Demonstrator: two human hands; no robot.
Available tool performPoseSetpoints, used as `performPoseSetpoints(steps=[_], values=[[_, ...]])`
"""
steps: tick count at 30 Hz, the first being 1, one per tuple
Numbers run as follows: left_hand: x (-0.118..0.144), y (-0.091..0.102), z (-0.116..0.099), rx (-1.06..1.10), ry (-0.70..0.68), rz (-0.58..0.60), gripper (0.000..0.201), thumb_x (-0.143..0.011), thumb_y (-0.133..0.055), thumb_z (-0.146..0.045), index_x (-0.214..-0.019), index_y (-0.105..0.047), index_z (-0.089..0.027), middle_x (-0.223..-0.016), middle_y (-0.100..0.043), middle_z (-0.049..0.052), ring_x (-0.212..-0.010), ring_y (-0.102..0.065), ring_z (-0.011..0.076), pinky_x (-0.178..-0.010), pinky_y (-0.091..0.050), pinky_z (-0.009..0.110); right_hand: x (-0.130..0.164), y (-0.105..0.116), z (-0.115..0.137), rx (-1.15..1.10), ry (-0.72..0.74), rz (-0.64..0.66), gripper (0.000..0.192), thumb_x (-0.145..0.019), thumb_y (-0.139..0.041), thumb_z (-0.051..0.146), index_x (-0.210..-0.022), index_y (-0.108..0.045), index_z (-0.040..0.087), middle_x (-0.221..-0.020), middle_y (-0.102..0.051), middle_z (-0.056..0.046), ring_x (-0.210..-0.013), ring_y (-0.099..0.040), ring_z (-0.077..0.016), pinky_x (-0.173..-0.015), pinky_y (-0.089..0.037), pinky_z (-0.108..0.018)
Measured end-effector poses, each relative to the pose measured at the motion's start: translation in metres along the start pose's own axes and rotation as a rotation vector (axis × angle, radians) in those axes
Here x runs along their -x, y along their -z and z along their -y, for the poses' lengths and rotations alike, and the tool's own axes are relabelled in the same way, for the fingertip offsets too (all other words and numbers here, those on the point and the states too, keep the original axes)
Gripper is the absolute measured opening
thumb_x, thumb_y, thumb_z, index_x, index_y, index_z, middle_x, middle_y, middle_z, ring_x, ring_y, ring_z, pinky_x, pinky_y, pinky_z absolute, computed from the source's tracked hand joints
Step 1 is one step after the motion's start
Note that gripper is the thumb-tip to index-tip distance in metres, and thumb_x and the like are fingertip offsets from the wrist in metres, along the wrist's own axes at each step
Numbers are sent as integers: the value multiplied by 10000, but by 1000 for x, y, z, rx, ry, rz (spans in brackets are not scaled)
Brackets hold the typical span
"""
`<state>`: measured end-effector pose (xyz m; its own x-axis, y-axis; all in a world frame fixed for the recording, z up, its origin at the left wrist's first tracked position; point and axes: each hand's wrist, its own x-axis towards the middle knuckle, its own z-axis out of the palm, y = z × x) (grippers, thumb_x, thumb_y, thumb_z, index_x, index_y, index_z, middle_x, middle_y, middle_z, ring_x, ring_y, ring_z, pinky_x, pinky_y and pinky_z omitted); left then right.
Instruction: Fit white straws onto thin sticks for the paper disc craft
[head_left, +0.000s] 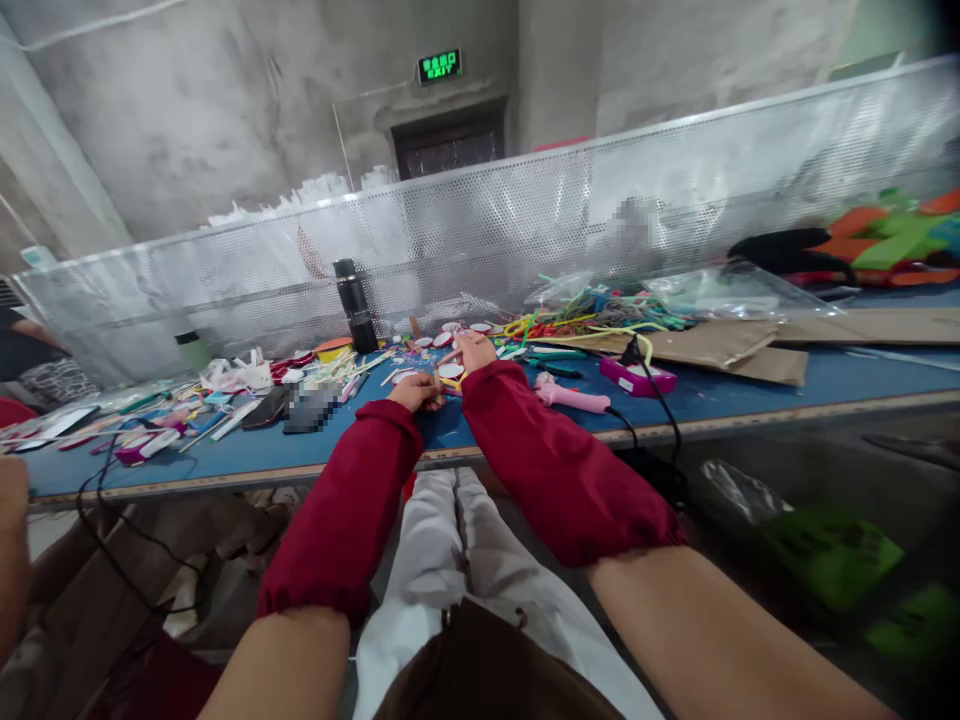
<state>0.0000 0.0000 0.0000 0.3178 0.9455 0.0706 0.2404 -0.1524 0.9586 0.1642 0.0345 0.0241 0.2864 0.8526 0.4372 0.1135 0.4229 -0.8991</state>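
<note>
In the head view, a person's left hand (418,392) and, at two o'clock from it, right hand (474,350) sit close together over a blue bench (448,430), fingers bent, though what they grip cannot be told. Between them shows a small white disc (451,371), likely light, stiff and best taken by its rim, with a pink glue gun (576,398) at the right hand's four o'clock.
</note>
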Motion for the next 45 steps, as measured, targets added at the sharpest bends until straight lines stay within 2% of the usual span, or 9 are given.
performPoseSetpoints(steps=[3,9,14,23,31,37,45], values=[[0,1,0,-3,4,-3,221,-759,-837,-273,-714,-649,-165,-625,-712,2,-529,-619,118,-565,-519,224,2,1,2,0,-1,8,306,-830,-565,355,-556,-511,228,-424,-461,48,-429,-487,-117,-440,-336,-217],[1,0,-2,3,7,7,198,-786,-793,-235,-698,-632,-161,-608,-699,-5,-480,-585,101,-515,-474,211,5,2,7,3,0,26,317,-855,-569,350,-568,-525,222,-439,-487,41,-450,-524,-123,-476,-371,-224],[2,-1,-2,7,8,11,221,-764,-820,-241,-695,-626,-160,-611,-699,-7,-477,-582,99,-516,-468,209,4,2,8,16,-6,38,327,-867,-565,320,-558,-524,221,-414,-483,43,-442,-504,-118,-474,-367,-224],[0,1,-1,11,7,12,182,-797,-780,-202,-686,-643,-155,-621,-711,10,-496,-593,114,-544,-494,229,-2,-3,-2,-7,3,23,322,-864,-569,306,-559,-511,221,-428,-500,47,-427,-488,-109,-451,-341,-221],[0,2,-1,1,-2,18,196,-762,-831,-245,-715,-663,-154,-633,-715,9,-492,-592,108,-516,-463,216,-6,-4,-10,-39,21,24,321,-872,-566,360,-587,-575,212,-427,-515,36,-438,-530,-127,-442,-354,-219],[-1,3,1,-13,-12,15,196,-753,-842,-287,-765,-694,-158,-627,-716,8,-516,-612,123,-558,-510,239,-9,-4,-15,-40,37,0,310,-864,-549,336,-581,-570,212,-431,-503,43,-433,-511,-116,-446,-353,-213],[-1,2,1,-2,-18,45,273,-725,-859,-308,-686,-636,-155,-634,-710,19,-496,-595,114,-521,-469,232,-12,-1,-16,6,61,-10,343,-868,-547,355,-555,-560,215,-444,-519,37,-482,-529,-120,-500,-394,-217]])
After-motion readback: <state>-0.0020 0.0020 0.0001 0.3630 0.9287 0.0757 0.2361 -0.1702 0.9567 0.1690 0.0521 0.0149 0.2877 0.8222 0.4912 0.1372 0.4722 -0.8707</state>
